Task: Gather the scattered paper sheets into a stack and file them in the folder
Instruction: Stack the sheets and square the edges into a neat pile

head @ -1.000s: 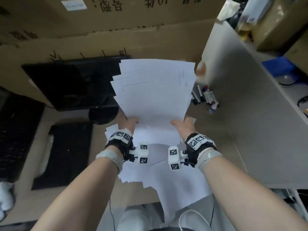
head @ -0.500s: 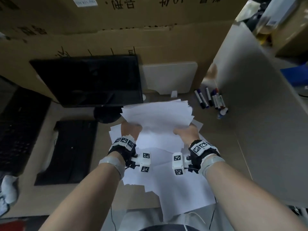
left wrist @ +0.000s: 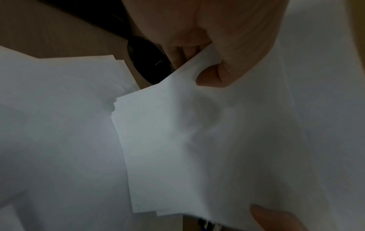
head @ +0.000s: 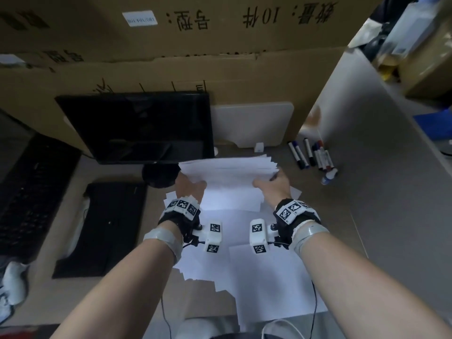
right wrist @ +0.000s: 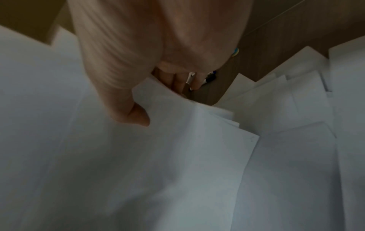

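A loose bundle of white paper sheets (head: 228, 178) is held low over the desk, its far edges fanned out unevenly. My left hand (head: 189, 185) grips the bundle's left side, thumb on top and fingers underneath; the left wrist view shows that thumb (left wrist: 215, 78) pressed on the sheets (left wrist: 197, 140). My right hand (head: 272, 185) grips the right side the same way, its thumb (right wrist: 136, 115) on the paper (right wrist: 158, 164). More white sheets (head: 256, 277) lie spread on the desk below my wrists. A pale flat folder (head: 252, 123) leans against the cardboard behind the desk.
A black monitor (head: 137, 126) stands at the back left, its round base (head: 159, 174) beside my left hand. A black keyboard (head: 107, 226) lies left of the papers. Several marker pens (head: 313, 155) lie at the right by a grey partition (head: 391, 167). Cardboard boxes (head: 195, 45) fill the back.
The bundle, held upright and fanned a second ago, has been tipped forward and lowered towards the desk. Both hands moved down and away with it, uncovering the monitor and the folder.
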Demonstrator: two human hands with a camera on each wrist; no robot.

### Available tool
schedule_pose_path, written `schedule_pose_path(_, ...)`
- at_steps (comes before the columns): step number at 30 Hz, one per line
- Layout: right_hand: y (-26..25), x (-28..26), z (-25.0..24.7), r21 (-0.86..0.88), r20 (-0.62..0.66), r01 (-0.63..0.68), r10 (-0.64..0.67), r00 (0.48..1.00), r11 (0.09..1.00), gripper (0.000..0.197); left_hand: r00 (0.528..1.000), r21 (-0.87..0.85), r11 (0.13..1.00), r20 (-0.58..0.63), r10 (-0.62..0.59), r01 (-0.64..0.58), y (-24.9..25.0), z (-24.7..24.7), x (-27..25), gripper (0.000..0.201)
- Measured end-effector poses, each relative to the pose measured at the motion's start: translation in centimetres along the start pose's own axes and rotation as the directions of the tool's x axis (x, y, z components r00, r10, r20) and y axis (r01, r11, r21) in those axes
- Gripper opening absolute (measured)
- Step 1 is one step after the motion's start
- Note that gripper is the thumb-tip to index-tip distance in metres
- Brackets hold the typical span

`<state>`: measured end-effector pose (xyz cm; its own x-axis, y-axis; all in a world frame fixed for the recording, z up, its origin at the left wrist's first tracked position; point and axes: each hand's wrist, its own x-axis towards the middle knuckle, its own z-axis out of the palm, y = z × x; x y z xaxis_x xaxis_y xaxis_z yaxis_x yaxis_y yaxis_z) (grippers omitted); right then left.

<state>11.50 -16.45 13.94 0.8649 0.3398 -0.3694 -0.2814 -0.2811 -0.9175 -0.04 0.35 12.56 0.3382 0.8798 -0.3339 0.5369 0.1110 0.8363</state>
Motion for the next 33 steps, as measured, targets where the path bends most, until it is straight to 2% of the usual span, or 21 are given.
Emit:
schedule_pose_path(3,0.0,0.4,0.9,0.011,0.008,0.041,-0.041,0.999,0.999,0.041,0.999,-0.039,0.999,0.022,0.039,-0.038,-0.1,0.0,0.0,0.050)
schedule_pose_path(5,0.1,0.4,1.2,0.004,0.019,0.066,-0.066,0.998,0.998,0.044,0.998,-0.036,0.998,0.031,0.059,-0.058,-0.1,-0.1,0.0,0.035)
schedule_pose_path(7,0.4,0.7,1.2,-0.071,0.026,0.081,-0.080,0.996,0.994,0.034,0.999,-0.055,0.998,0.019,0.045,-0.044,0.2,-0.4,-0.2,0.021)
schedule_pose_path(9,0.6,0.6,1.1,-0.096,0.023,0.100,-0.098,0.995,0.990,0.023,1.000,-0.069,0.998,0.006,0.010,-0.010,0.2,-0.5,-0.1,0.031)
schedule_pose_path(11,0.0,0.5,0.8,-0.047,-0.004,0.117,-0.117,0.993,0.992,0.017,0.998,-0.102,0.993,0.021,0.065,-0.063,0.7,-0.5,0.0,0.039)
schedule_pose_path(15,-1.6,0.2,0.5,0.033,0.035,0.108,-0.109,0.993,0.994,0.016,0.995,-0.307,0.947,0.020,0.103,-0.092,2.5,-1.1,0.0,0.031)
schedule_pose_path(17,-1.6,0.1,0.4,0.003,0.110,0.057,-0.057,0.992,0.998,0.021,0.996,-0.331,0.940,0.024,0.091,-0.078,2.6,-1.0,0.3,0.032)
schedule_pose_path(19,-1.5,-0.2,0.3,-0.045,0.185,0.001,0.008,0.983,0.999,0.014,0.991,-0.402,0.912,0.063,0.115,-0.080,2.8,-1.0,0.1,0.039)
schedule_pose_path(22,-1.4,-0.6,0.5,-0.002,0.156,-0.043,0.043,0.987,0.999,0.030,0.983,-0.443,0.894,0.121,0.137,-0.070,4.3,-0.7,-1.3,0.028)
schedule_pose_path(25,-1.8,-0.4,1.3,0.072,0.111,-0.015,0.007,0.994,0.997,0.015,0.978,-0.438,0.889,0.090,0.190,-0.133,5.9,0.1,-2.1,0.024)
schedule_pose_path(29,-0.2,-0.6,1.7,0.126,0.111,-0.020,0.006,0.994,0.992,0.025,0.990,-0.407,0.904,-0.006,0.142,-0.132,5.1,0.9,-2.3,0.030)
schedule_pose_path(31,0.7,-0.7,1.6,0.103,0.116,-0.009,-0.003,0.993,0.995,0.024,0.998,-0.367,0.928,-0.004,0.066,-0.063,3.6,1.0,-2.3,0.040)
schedule_pose_path(33,1.2,-0.3,1.3,0.095,0.105,-0.002,-0.008,0.994,0.995,0.028,1.000,-0.409,0.912,-0.005,-0.023,0.019,2.5,0.9,-2.2,0.050)
